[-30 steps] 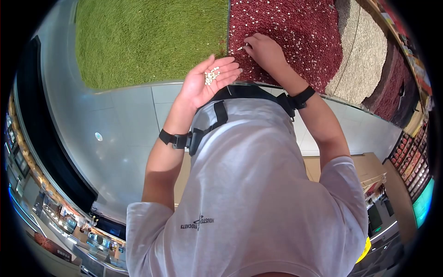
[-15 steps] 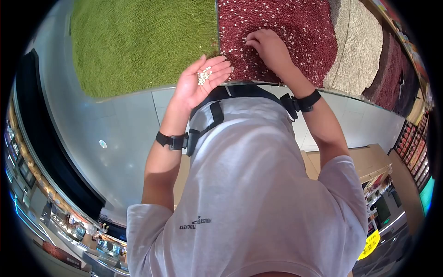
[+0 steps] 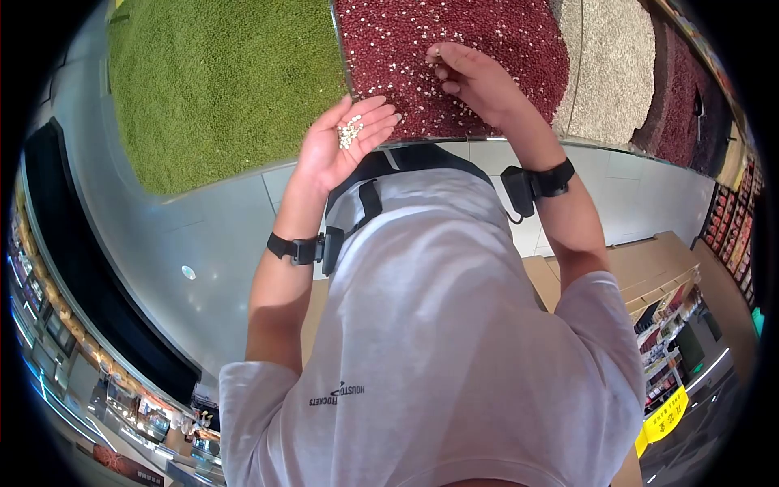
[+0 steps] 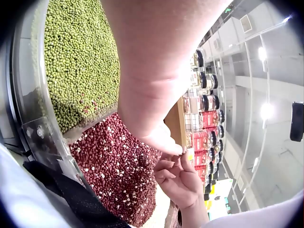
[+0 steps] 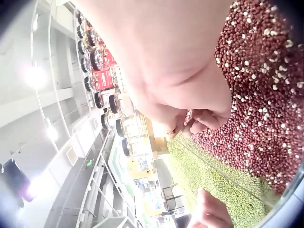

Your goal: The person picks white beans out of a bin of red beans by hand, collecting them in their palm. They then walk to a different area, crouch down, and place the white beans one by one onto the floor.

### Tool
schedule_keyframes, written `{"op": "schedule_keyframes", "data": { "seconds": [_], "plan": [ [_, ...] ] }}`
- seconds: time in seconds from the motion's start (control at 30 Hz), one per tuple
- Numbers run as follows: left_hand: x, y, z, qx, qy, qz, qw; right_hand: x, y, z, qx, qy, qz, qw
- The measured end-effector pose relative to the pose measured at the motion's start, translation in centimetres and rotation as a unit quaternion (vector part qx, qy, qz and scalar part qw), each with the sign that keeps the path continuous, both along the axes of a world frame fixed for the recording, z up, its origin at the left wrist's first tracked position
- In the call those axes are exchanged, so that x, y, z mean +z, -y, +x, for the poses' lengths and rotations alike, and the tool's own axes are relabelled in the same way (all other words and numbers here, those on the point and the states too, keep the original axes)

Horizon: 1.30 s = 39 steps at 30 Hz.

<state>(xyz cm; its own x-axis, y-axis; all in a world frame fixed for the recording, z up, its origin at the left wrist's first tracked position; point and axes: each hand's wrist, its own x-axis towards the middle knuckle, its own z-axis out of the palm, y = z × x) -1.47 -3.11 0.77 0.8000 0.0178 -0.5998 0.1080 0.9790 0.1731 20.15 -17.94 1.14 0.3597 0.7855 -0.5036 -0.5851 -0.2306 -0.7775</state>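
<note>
At the upper middle of the head view, the left hand [image 3: 341,150] lies palm up with relaxed fingers, released rather than clenched, cradling a small heap of pale white beans [image 3: 350,131] just above the steel rim of the bins [image 3: 454,143]. To its right, the right hand [image 3: 479,77] rests on the bin of dark red beans speckled with white ones [image 3: 389,49], fingertips [image 3: 439,57] drawn together; whether they pinch a bean is too small to tell. A bin of green mung beans [image 3: 219,81] fills the upper left, and 1 of greyish grain [image 3: 604,73] the upper right. The person's white T-shirt [image 3: 454,341] covers the lower frame, and each wrist view is half blocked by its own hand.
</note>
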Motion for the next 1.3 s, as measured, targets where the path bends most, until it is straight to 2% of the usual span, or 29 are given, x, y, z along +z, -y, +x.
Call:
{"op": "schedule_keyframes", "data": {
  "seconds": [0.07, 0.2, 0.27, 0.3, 0.37, 0.4, 0.47, 0.5, 0.53, 0.63, 0.67, 0.73, 0.8, 0.87, 0.93, 1.0, 1.1, 1.13, 1.2, 1.3],
  "plan": [
    [0.0, 0.2, 0.1, -0.004, 0.001, 0.002, 1.0, -0.2, 0.5, 0.5, 0.002, -0.073, 0.03, 0.997],
    [0.1, 0.9, 0.2, -0.002, -0.009, 0.01, 1.0, 0.2, 1.1, 0.7, 0.013, -0.059, 0.026, 0.998],
    [0.2, 1.1, 0.3, 0.001, -0.005, 0.006, 1.0, 0.7, 0.9, 0.2, -0.013, 0.018, -0.054, 0.998],
    [0.1, 1.2, 0.2, 0.003, -0.005, 0.007, 1.0, 1.0, 0.8, -0.1, -0.01, 0.017, -0.052, 0.998],
    [-0.1, 1.3, 0.2, -0.001, -0.001, 0.013, 1.0, 1.6, 0.5, -0.5, 0.007, 0.169, -0.089, 0.982],
    [-0.1, 1.4, 0.1, 0.001, -0.002, 0.013, 1.0, 1.9, 0.4, -0.6, 0.009, 0.168, -0.089, 0.982],
    [-0.2, 1.5, 0.2, 0.003, -0.01, 0.012, 1.0, 2.4, 0.2, -0.5, 0.086, 0.285, -0.093, 0.95],
    [-0.1, 1.7, 0.2, 0.006, -0.009, 0.013, 1.0, 2.8, -0.1, -1.1, 0.074, 0.28, -0.038, 0.956],
    [-0.1, 1.8, 0.2, 0.006, -0.008, 0.003, 1.0, 3.7, -0.4, -1.8, 0.077, 0.281, -0.036, 0.956],
    [0.3, 2.2, 0.5, 0.003, -0.016, -0.002, 1.0, 5.0, -1.3, -4.2, 0.133, 0.413, 0.029, 0.9],
    [0.3, 2.3, 0.5, -0.005, -0.024, 0.001, 1.0, 5.0, -1.7, -4.7, 0.169, 0.496, 0.08, 0.848],
    [-0.1, 2.5, 0.3, 0.002, -0.039, 0.024, 0.999, 5.0, -2.1, -5.6, 0.223, 0.55, 0.14, 0.793],
    [-0.2, 2.6, 0.2, 0.032, -0.024, 0.038, 0.998, 4.7, -2.5, -5.9, 0.21, 0.534, 0.144, 0.806],
    [0.0, 2.1, 0.0, 0.022, -0.026, 0.02, 0.999, 4.1, -2.9, -5.8, 0.197, 0.518, 0.147, 0.819],
    [0.0, 1.7, -0.4, 0.013, -0.028, 0.002, 1.0, 3.0, -3.0, -4.6, 0.121, 0.512, 0.052, 0.849],
    [-0.6, 1.3, -1.3, 0.019, -0.027, -0.008, 0.999, 1.4, -3.3, -3.9, 0.126, 0.539, 0.042, 0.832],
    [-1.2, 0.9, -2.5, 0.025, -0.038, -0.015, 0.999, -1.7, -3.8, -3.9, 0.206, 0.586, -0.005, 0.784],
    [-1.4, 0.7, -3.0, 0.026, -0.037, -0.014, 0.999, -2.5, -4.0, -4.1, 0.206, 0.586, -0.005, 0.783],
    [-1.6, 0.3, -3.7, 0.032, -0.033, -0.018, 0.999, -3.7, -4.7, -4.7, 0.238, 0.643, -0.01, 0.728],
    [-1.5, -0.2, -4.5, 0.04, -0.034, -0.028, 0.998, -5.0, -5.3, -5.4, 0.242, 0.661, -0.003, 0.71]
  ]
}}
